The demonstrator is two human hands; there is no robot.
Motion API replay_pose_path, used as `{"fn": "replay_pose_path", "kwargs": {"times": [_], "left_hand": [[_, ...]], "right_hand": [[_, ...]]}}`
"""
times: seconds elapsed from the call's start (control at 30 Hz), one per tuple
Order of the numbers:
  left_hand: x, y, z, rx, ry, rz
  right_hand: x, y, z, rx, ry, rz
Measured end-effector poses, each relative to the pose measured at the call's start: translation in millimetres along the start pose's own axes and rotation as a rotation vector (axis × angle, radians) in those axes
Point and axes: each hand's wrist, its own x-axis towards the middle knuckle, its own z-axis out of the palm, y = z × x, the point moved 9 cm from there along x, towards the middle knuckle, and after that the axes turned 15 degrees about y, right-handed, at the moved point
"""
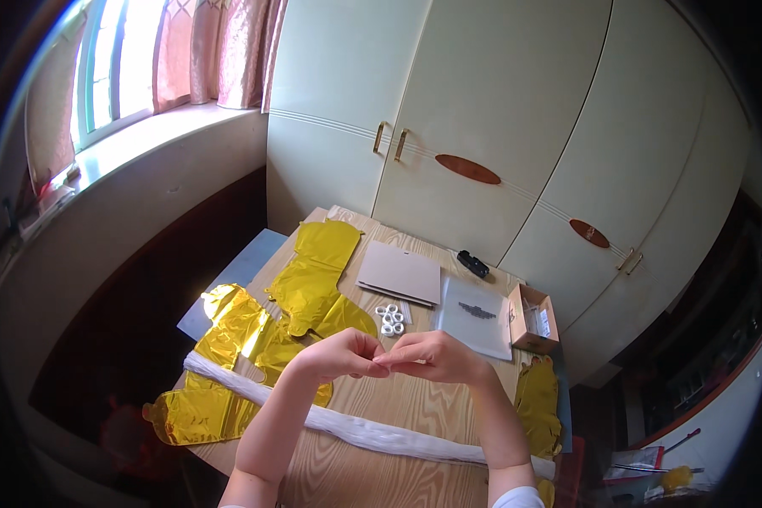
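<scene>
My left hand (343,353) and my right hand (436,357) meet above the middle of the wooden table, fingertips pinched together. Whatever lies between the fingertips, if anything, is too small to make out. Beneath my forearms a long bundle of white strands (381,436) stretches across the table from left to right. Just beyond my hands sits a cluster of several small white rings or rolls (390,320). Flat gold foil balloons (317,275) lie to the left, some of them crumpled, and part of the bundle rests over them.
Behind the rings lie flat greyish-beige sheets (400,271). A clear plastic sleeve (474,313) with a dark pattern is beside an open cardboard box (533,317). A small black object (472,263) lies at the back edge. More gold foil (538,406) covers the right edge. Tall cream cabinets (483,102) stand behind.
</scene>
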Motion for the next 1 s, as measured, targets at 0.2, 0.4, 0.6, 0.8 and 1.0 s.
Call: {"fn": "replay_pose_path", "kwargs": {"times": [0.2, 0.4, 0.6, 0.8, 1.0], "left_hand": [[-0.7, 0.4, -3.9, -0.054, 0.013, -0.003], [11.5, 12.2, -30.3, 0.099, 0.395, 0.201], [9.3, 19.5, -58.9, 0.524, 0.768, 0.369], [7.2, 18.4, -70.6, 0.572, 0.875, 0.435], [0.3, 31.7, -70.4, 0.517, 0.864, 0.483]], "right_hand": [[-0.3, 10.9, -1.9, 0.03, 0.097, 0.053], [2.9, 50.2, -12.5, -0.146, 0.346, 0.13], [12.0, 85.2, 0.4, -0.061, 0.455, 0.251], [7.8, 146.8, 9.6, -0.009, 0.428, 0.483], [-32.7, 273.5, 0.7, -0.184, 0.549, 0.785]]}}
